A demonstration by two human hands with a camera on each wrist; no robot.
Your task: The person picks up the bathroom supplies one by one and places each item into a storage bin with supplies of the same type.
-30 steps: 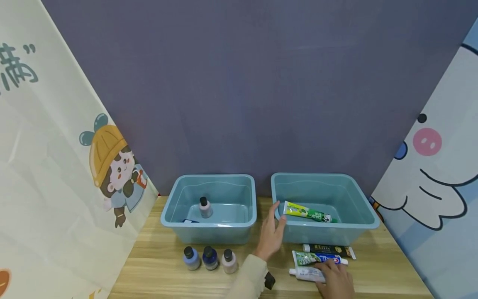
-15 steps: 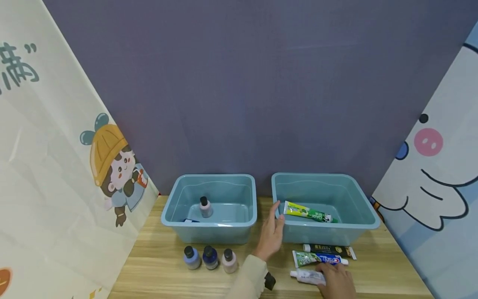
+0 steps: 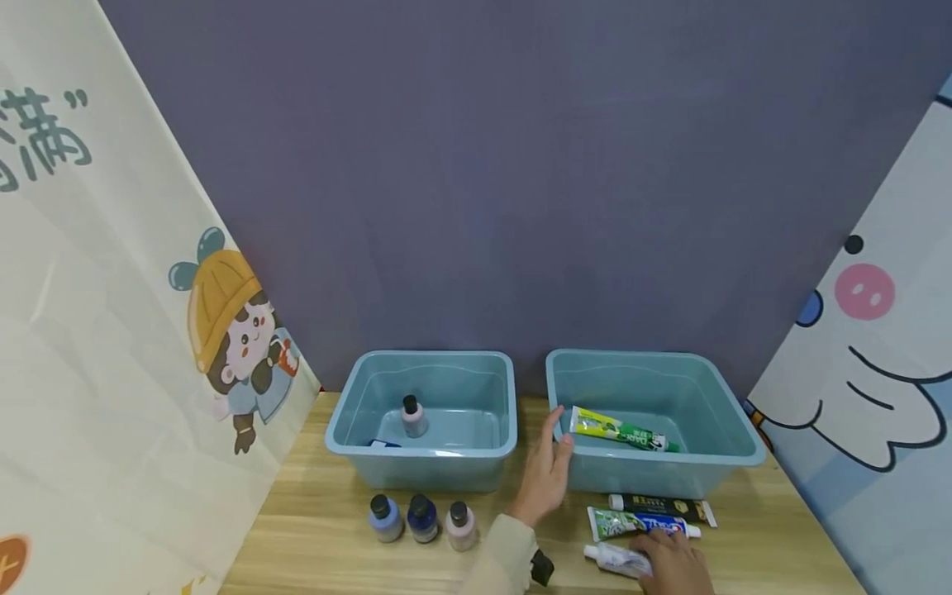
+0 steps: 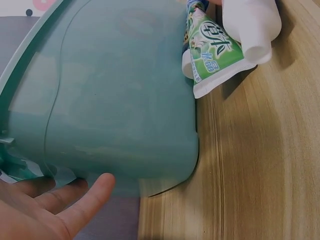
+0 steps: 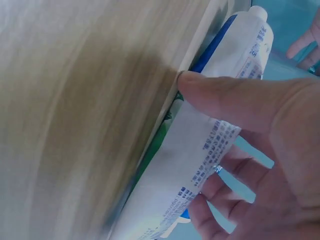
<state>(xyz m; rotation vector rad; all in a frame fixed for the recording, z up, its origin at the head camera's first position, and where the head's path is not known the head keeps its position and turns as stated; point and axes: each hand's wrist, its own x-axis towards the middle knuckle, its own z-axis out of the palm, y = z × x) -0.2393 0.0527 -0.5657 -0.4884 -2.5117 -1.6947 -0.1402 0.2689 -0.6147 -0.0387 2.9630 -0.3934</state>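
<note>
1. Right hand [image 3: 675, 564]: thumb and curled fingers close on opposite sides of a white tube, pinching it.
2. White tube [image 3: 619, 560], blue print: in the right hand's grip, cap end pointing out to the left, far end covered by that hand.
3. Left hand [image 3: 545, 479], pale sleeve [image 3: 500, 558]: fingers loosely extended and spread, touching the near left corner of the right-hand bin; nothing enclosed.
4. Green-and-blue tube [image 3: 643, 524], white cap: on the table just beyond the right hand's fingers.
5. Black tube [image 3: 658, 506], white cap: beyond the green-and-blue tube, farther from the right hand, near the bin's front wall.
6. Right-hand bin [image 3: 654, 477], pale blue: beyond the right hand, its corner at the left hand; inside, one yellow-and-green tube [image 3: 621, 430], lying aslant.
7. Three black-capped bottles, upright, left of the left hand: light blue [image 3: 386, 522], dark blue [image 3: 423, 522], pale pink [image 3: 461, 530].
8. Left-hand bin [image 3: 431, 475], pale blue: ahead and left of the left hand; contains a small pink bottle [image 3: 414, 421], upright, and a dark blue item [image 3: 383, 444], mostly hidden.
9. Table [image 3: 320, 562], wood-grained: beneath both hands.
</note>
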